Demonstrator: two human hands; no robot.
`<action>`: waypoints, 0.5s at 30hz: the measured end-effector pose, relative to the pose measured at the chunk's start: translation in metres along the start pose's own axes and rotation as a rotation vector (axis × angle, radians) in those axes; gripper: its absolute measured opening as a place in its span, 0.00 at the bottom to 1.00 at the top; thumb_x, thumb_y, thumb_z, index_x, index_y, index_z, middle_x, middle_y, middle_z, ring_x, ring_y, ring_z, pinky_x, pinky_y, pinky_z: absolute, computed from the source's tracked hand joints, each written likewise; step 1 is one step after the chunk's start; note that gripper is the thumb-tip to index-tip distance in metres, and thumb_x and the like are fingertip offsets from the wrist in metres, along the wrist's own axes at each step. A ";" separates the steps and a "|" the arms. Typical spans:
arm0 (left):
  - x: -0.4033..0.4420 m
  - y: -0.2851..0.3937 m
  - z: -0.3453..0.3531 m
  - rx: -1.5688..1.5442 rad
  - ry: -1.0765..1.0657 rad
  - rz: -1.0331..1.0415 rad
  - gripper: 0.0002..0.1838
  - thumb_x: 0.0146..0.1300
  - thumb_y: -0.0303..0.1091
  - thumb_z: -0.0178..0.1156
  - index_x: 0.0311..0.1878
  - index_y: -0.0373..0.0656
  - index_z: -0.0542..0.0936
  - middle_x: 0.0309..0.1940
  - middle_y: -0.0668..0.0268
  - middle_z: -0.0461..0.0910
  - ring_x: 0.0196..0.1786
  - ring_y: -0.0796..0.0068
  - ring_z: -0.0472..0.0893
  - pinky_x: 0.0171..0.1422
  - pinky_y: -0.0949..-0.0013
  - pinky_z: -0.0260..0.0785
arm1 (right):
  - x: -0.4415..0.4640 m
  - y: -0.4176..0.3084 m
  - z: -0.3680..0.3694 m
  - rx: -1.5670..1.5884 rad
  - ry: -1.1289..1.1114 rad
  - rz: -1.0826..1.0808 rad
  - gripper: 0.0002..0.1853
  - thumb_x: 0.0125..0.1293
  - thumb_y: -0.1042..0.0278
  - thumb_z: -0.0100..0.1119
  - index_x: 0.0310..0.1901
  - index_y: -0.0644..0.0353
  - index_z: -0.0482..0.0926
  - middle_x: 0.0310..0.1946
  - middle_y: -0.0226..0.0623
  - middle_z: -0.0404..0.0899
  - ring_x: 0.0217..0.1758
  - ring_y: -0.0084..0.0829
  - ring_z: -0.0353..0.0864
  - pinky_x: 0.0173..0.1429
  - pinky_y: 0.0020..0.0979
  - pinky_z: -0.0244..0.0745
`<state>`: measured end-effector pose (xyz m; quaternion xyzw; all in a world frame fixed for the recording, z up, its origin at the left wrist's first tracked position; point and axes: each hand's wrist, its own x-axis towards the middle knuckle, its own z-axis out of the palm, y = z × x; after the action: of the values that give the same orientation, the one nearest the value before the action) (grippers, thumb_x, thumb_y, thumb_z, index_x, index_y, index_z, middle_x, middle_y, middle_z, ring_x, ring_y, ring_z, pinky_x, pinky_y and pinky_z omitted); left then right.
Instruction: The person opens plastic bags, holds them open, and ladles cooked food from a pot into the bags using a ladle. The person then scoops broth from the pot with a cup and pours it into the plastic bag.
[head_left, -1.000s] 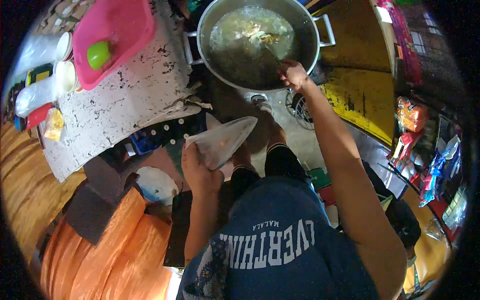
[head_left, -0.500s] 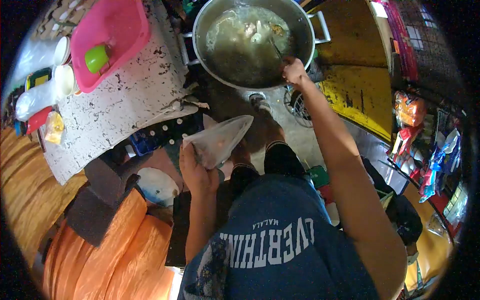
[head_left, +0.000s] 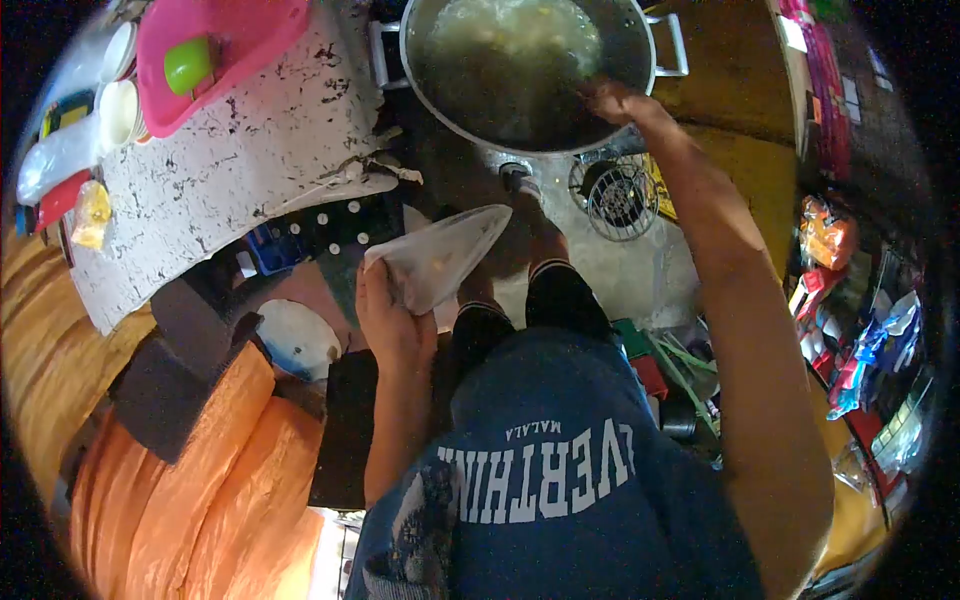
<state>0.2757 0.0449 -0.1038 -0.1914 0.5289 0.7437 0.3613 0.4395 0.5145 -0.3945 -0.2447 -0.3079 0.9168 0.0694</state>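
Observation:
A clear plastic bag (head_left: 440, 258) is held by my left hand (head_left: 393, 318), its opening spread toward the upper right, with something pale and orange faintly visible inside. My right hand (head_left: 617, 103) is closed over the near right part of a large metal pot (head_left: 530, 148). What it grips is too dark and blurred to make out in this view. Cloudy, bubbling broth (head_left: 520, 35) fills the pot, and its far part is cut off by the frame's top edge.
A pink basin (head_left: 235, 35) with a green cup (head_left: 188, 65) sits on the worn white tabletop (head_left: 230, 170) at left, near stacked white cups (head_left: 118, 112). A fan grille (head_left: 621, 200) stands on the floor below the pot. Packaged goods (head_left: 828, 235) hang at right.
My right hand has moved right and up in the view, toward the pot's right side. The solid pieces seen earlier at the broth's surface no longer show clearly. My left hand still holds the bag.

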 end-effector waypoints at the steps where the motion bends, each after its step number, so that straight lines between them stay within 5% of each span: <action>1: 0.001 -0.001 -0.004 -0.004 0.005 0.002 0.18 0.73 0.40 0.43 0.56 0.37 0.69 0.54 0.56 0.74 0.58 0.58 0.74 0.63 0.54 0.68 | -0.003 -0.014 0.011 -0.971 0.055 0.209 0.16 0.59 0.66 0.52 0.48 0.58 0.77 0.31 0.37 0.82 0.24 0.31 0.77 0.27 0.37 0.70; 3: 0.002 -0.003 -0.012 -0.044 0.010 -0.037 0.18 0.73 0.41 0.43 0.56 0.38 0.69 0.54 0.56 0.74 0.58 0.57 0.74 0.64 0.52 0.68 | -0.001 -0.030 0.052 -1.839 0.070 0.519 0.18 0.60 0.68 0.53 0.53 0.59 0.76 0.34 0.40 0.83 0.30 0.34 0.81 0.31 0.41 0.72; 5: -0.001 0.001 0.000 -0.067 0.065 -0.032 0.15 0.72 0.39 0.44 0.52 0.39 0.71 0.48 0.60 0.75 0.52 0.64 0.76 0.57 0.59 0.71 | 0.003 -0.034 0.105 -2.239 0.138 0.584 0.18 0.59 0.69 0.53 0.52 0.60 0.76 0.35 0.45 0.84 0.34 0.37 0.85 0.33 0.42 0.75; 6: -0.001 0.002 0.003 -0.085 0.114 -0.029 0.11 0.71 0.36 0.45 0.47 0.40 0.73 0.42 0.64 0.76 0.46 0.71 0.78 0.51 0.65 0.74 | 0.001 -0.036 0.129 -2.330 0.146 0.546 0.17 0.59 0.69 0.53 0.50 0.60 0.77 0.37 0.49 0.83 0.39 0.41 0.85 0.37 0.43 0.77; 10: -0.003 0.001 -0.011 -0.077 0.096 -0.007 0.11 0.71 0.37 0.46 0.47 0.40 0.73 0.42 0.64 0.76 0.46 0.71 0.78 0.51 0.65 0.74 | -0.002 -0.017 0.129 -2.490 0.253 0.378 0.14 0.59 0.66 0.54 0.44 0.62 0.80 0.40 0.53 0.82 0.44 0.48 0.84 0.48 0.44 0.80; 14: -0.004 0.006 -0.016 -0.054 0.127 -0.028 0.12 0.71 0.37 0.45 0.47 0.40 0.73 0.43 0.64 0.76 0.47 0.70 0.78 0.53 0.65 0.73 | 0.001 -0.029 0.117 -2.403 0.158 0.478 0.15 0.59 0.59 0.56 0.40 0.63 0.82 0.38 0.55 0.82 0.46 0.49 0.83 0.48 0.45 0.79; 15: -0.004 0.008 -0.018 -0.012 0.114 -0.044 0.12 0.71 0.38 0.45 0.48 0.40 0.73 0.44 0.63 0.76 0.48 0.69 0.77 0.54 0.64 0.73 | -0.002 -0.034 0.105 -2.412 0.224 0.326 0.16 0.59 0.56 0.57 0.38 0.61 0.82 0.37 0.54 0.82 0.45 0.50 0.83 0.48 0.47 0.78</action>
<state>0.2700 0.0254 -0.1027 -0.2472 0.5400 0.7265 0.3455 0.3887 0.4855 -0.3006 -0.2656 -0.9188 0.0155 -0.2916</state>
